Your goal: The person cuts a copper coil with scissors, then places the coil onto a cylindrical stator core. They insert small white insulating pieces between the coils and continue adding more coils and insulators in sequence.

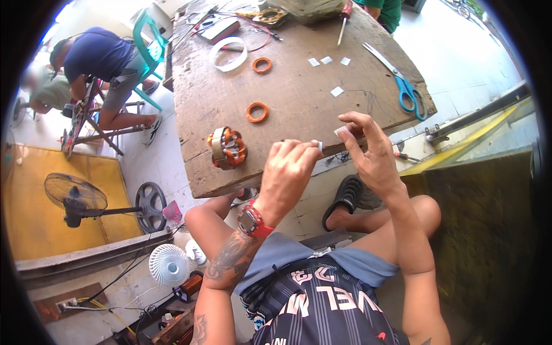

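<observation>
Left hand [292, 167] at the tabletop's [305, 86] near edge, back of hand up, fingers curled close, tips turned right. Left forearm [233, 259], tattooed, slants up and inward. Right hand [374, 152] farther along that edge, nearer the right corner; index finger [361, 119] arched above thumb [350, 141], tips pointing left. Right forearm [409, 236] steep. Hands near each other, not touching.
</observation>
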The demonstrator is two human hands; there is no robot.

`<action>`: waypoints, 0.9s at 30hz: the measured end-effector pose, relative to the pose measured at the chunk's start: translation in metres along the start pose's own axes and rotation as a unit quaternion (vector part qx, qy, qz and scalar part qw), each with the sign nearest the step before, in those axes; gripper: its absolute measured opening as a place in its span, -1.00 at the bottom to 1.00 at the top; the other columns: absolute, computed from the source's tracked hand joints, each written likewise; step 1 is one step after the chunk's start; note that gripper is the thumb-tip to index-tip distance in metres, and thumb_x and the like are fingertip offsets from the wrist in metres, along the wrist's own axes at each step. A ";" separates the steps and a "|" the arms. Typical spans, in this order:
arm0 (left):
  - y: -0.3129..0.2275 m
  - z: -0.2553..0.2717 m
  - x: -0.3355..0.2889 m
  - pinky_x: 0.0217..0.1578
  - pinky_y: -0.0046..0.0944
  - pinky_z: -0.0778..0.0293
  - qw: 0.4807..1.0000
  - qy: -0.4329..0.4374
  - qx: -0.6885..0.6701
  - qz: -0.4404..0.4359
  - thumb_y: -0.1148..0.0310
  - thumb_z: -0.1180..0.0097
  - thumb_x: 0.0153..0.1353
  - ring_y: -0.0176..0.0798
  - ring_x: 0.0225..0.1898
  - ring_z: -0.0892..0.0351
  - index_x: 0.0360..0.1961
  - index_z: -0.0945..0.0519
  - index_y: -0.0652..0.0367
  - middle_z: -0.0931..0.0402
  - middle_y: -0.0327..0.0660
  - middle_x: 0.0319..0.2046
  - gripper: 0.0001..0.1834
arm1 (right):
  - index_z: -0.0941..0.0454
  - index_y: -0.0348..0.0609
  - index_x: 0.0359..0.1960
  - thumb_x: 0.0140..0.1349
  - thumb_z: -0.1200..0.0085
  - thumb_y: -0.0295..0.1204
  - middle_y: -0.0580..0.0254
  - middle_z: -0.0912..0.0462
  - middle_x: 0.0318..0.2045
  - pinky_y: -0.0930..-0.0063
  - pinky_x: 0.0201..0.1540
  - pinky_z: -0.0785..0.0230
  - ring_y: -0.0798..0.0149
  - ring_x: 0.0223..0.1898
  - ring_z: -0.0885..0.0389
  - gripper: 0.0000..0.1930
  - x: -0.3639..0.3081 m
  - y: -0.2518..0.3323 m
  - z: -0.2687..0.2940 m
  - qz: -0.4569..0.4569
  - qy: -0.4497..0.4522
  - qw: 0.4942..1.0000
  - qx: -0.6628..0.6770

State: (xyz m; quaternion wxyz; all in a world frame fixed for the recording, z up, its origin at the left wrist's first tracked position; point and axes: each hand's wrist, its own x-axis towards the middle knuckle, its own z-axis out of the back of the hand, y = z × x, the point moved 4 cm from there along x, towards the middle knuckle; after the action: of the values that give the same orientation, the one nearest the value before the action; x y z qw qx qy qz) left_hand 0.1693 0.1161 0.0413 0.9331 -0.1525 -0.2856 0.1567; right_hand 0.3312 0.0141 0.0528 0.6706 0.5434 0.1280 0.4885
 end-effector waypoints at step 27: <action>-0.001 0.045 -0.087 0.00 -0.39 -0.63 0.808 -0.108 -0.472 0.336 0.54 -0.29 0.43 -0.39 -0.05 -0.72 0.16 -0.63 0.34 -0.74 -0.16 -0.11 -0.69 | -0.68 -0.24 0.03 0.41 -0.31 -0.49 0.28 -0.78 -0.19 0.51 0.02 -0.58 0.47 -0.12 -0.73 -0.78 -0.050 0.023 -0.084 -0.132 0.132 0.935 0.303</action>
State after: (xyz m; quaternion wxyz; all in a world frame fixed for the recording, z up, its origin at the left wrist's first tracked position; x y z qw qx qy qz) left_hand 0.0749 0.0908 0.0353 0.5988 -0.6425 -0.3539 0.3216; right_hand 0.2357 0.0239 0.0227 0.5099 0.6293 0.4278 0.4013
